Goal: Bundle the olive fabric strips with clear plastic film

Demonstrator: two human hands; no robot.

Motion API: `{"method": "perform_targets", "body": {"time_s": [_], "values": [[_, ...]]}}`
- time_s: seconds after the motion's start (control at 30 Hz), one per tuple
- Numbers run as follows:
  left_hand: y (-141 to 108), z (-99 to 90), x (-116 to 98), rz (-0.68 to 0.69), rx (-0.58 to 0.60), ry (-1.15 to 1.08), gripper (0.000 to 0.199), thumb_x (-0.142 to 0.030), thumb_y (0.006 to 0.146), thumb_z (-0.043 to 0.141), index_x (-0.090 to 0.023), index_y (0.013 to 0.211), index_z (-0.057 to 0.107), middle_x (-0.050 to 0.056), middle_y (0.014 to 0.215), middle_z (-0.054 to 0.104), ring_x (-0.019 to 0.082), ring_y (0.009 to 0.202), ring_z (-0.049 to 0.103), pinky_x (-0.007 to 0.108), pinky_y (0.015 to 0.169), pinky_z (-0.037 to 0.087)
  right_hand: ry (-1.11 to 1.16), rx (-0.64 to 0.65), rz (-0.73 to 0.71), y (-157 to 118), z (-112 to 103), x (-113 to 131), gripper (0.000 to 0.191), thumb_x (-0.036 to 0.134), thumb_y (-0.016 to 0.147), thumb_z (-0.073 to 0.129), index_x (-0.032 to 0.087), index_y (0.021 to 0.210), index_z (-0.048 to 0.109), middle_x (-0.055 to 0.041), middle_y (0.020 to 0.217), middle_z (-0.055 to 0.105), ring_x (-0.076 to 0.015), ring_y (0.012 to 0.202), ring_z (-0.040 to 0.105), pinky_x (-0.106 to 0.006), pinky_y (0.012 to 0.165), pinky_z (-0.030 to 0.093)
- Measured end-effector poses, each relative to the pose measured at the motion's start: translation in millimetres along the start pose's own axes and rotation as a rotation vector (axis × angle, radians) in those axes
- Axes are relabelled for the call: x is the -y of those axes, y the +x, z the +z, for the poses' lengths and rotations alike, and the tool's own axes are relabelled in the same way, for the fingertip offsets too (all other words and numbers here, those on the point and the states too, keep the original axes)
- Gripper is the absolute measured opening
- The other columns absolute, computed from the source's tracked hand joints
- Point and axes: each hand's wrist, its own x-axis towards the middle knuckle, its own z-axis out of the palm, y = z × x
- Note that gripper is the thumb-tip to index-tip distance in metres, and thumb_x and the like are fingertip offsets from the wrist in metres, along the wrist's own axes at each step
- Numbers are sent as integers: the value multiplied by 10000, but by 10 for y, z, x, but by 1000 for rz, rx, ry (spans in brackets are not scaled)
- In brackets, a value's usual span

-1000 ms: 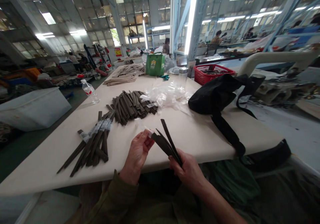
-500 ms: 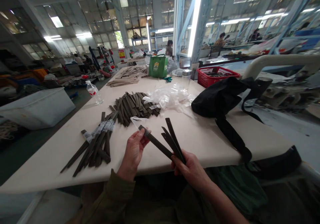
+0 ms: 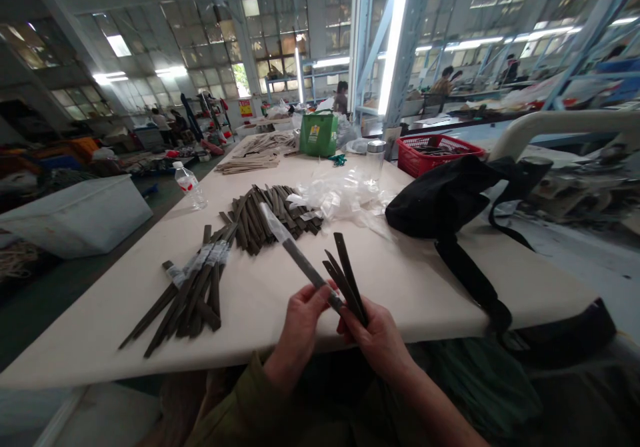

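My left hand pinches a dark strip near its lower end. A clear plastic sleeve covers that strip and extends past its upper tip. Close beside it, my right hand grips the strip's lower end and several bare dark strips that fan upward. A loose pile of dark strips lies on the table beyond my hands. To the left, more strips are bundled in crossed groups with clear plastic around their middles.
Crumpled clear plastic, a water bottle, a glass jar, a green bag and a red basket stand or lie on the table. A black bag is at the right.
My left hand has slid down the strip toward my right hand. The clear sleeve, earlier bunched at the strip's tip, now stretches along it.
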Motion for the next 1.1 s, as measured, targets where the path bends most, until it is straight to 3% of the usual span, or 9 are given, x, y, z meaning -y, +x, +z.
{"method": "perform_targets", "body": {"time_s": [0.1,0.23,0.3,0.43,0.5,0.63,0.7,0.87,1.1], "values": [[-2,-17,-2,-42,64,48,269,-355,720,747,-123,855,733,30,694,688,123,591,586,275,624,482,22,0,-8,13,11,-7,261,436,922,494,190,885,570,-5,663,646,-145,519,607,-243,511,491],[150,-116,-236,158,-149,-100,318,-352,664,791,-167,913,724,57,956,727,154,822,655,291,798,494,-41,27,-16,-11,20,-33,308,416,936,479,195,734,550,0,607,629,-137,505,591,-236,518,468],[169,-134,-251,148,-190,-130,303,-350,646,803,-149,860,726,65,928,729,151,810,659,296,812,496,-55,30,-19,-17,33,-52,313,407,939,475,195,722,549,3,595,624,-136,502,587,-236,523,464],[41,-95,-49,-44,-81,-58,304,-354,670,790,-105,837,734,80,803,725,155,735,652,299,764,509,-28,3,-15,-6,52,-84,280,419,930,492,197,770,553,-2,636,643,-141,514,592,-237,517,467],[23,-91,-47,-41,-42,-38,306,-345,680,784,-110,869,734,77,825,728,154,727,653,290,746,510,-17,8,-12,-8,52,-93,270,414,928,494,198,775,552,-1,635,641,-141,512,590,-236,514,466],[180,-144,-310,121,-130,-172,311,-339,686,779,-180,946,716,51,993,727,152,802,676,278,766,516,-48,35,-16,-23,52,-101,284,384,935,479,197,733,548,0,614,631,-139,509,583,-238,526,463],[229,-150,-369,103,-170,-202,277,-325,677,786,-162,890,716,58,947,732,149,783,679,269,749,520,-65,33,-20,-13,61,-105,293,383,935,479,196,721,551,0,606,627,-141,513,582,-241,534,465],[55,-63,-71,-70,-123,-175,284,-320,705,768,-116,895,712,89,871,727,153,741,670,278,715,530,-32,6,4,53,92,-123,293,428,922,497,194,759,565,-8,637,648,-148,511,599,-245,516,474],[-61,-23,79,77,-24,48,335,-352,762,715,-128,1006,662,75,840,712,148,680,644,282,645,525,128,50,83,105,129,-109,337,506,888,531,179,850,599,-21,655,661,-158,532,612,-255,517,488]]}}
